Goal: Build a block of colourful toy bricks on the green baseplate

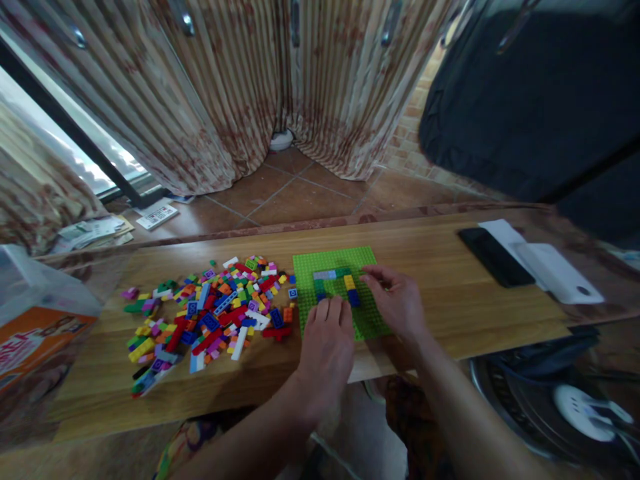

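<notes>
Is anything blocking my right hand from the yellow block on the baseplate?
Nothing visible: only bare green baseplate shows between the right hand's fingertips and the yellow block.

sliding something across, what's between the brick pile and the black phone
Head view: the green baseplate, bricks on it, the left hand and the right hand.

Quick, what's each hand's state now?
Left hand: over the green baseplate, fingertips hidden; grip cannot be told.
Right hand: partly open, nothing visibly held.
</notes>
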`<state>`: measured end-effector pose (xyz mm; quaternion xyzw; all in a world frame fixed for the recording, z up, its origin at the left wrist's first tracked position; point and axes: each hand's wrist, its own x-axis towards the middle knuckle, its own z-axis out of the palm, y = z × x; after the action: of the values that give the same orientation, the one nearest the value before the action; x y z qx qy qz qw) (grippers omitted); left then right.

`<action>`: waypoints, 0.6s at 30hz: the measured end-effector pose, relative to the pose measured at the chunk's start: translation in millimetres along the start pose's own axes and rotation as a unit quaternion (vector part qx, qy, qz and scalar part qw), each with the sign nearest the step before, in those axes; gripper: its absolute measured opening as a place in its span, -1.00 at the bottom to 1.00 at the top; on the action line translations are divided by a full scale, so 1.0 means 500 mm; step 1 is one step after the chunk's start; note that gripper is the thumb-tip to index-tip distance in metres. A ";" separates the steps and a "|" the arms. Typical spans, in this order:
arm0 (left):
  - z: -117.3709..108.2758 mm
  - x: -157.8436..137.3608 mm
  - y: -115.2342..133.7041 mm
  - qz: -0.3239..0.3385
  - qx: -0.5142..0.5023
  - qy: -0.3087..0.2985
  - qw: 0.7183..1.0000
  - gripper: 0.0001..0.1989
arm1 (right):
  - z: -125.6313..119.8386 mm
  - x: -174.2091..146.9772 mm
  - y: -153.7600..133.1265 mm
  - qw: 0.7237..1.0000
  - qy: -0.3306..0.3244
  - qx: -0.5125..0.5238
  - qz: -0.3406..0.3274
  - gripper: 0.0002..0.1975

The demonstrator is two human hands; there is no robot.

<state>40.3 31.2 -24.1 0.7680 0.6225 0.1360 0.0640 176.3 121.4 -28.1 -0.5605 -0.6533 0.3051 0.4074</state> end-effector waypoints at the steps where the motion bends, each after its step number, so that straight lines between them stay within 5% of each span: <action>1: 0.006 -0.005 0.008 -0.006 0.015 0.000 1.000 -0.61 | 0.000 -0.001 -0.002 1.000 0.000 -0.006 0.000 -0.73; 18: 0.028 -0.022 0.038 0.027 0.133 0.030 0.990 -0.52 | 0.029 -0.012 -0.013 0.999 -0.026 -0.018 0.004 -0.78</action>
<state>60.0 17.3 -34.0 0.7815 0.6161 0.0765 -0.0615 160.4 115.0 -30.7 -0.5623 -0.6667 0.3094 0.3789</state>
